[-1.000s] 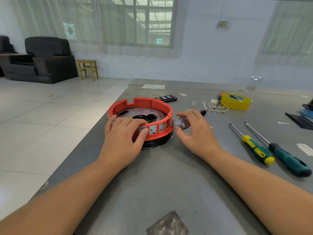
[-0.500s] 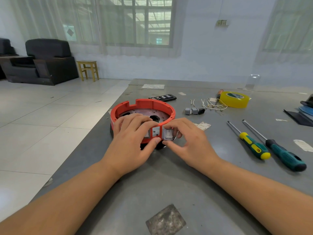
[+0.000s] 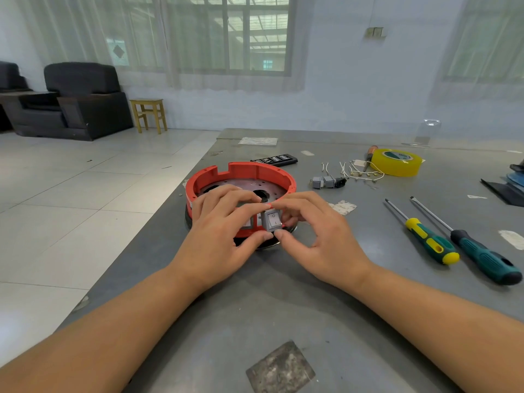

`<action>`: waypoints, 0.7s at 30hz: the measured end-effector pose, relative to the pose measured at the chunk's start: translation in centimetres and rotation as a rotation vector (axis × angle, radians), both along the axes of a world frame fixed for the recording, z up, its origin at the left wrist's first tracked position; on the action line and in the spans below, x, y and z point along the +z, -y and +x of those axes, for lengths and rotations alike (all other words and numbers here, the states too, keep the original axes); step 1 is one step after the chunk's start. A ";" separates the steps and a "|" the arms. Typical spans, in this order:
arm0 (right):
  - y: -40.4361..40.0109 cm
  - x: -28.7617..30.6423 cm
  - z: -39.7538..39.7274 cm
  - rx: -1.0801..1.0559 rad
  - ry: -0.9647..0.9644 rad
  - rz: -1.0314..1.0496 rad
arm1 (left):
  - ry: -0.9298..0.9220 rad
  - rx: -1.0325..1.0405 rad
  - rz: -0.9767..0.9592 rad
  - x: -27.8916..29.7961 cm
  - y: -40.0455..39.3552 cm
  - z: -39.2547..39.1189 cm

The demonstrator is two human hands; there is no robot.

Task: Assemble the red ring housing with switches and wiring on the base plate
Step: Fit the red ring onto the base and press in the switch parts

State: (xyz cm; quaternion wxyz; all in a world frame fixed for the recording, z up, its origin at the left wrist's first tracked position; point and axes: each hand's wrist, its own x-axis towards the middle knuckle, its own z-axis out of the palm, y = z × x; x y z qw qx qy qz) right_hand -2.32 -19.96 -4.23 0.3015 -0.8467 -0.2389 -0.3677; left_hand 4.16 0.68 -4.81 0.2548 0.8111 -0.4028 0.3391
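At the near wall of the red ring housing (image 3: 241, 177), sitting on the grey surface (image 3: 283, 307), a grey rocker switch (image 3: 272, 220) is pinched by both hands: left hand (image 3: 224, 236) thumb under it, fingers over the rim; right hand (image 3: 320, 236) grips its right side.

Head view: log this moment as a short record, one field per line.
ring: red ring on plate, near table's left edge
switch: grey rocker switch at ring's near wall
left hand: left hand grips ring wall, thumb under switch
right hand: right hand pinches switch
spares: two switches beside wires
tools: two screwdrivers, yellow tape at right
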 end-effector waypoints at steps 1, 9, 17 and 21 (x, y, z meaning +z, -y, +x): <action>0.1 0.0 0.0 0.002 0.010 -0.010 | 0.008 -0.004 0.006 0.0 0.0 0.1; 0.9 0.3 0.1 -0.064 0.131 -0.250 | 0.000 -0.035 0.062 0.1 -0.3 0.2; 1.2 0.3 0.1 -0.127 0.078 -0.213 | -0.139 0.034 -0.051 0.2 -1.1 0.6; 1.0 0.3 0.2 -0.153 0.107 -0.279 | -0.204 0.072 -0.061 -0.1 -1.5 1.6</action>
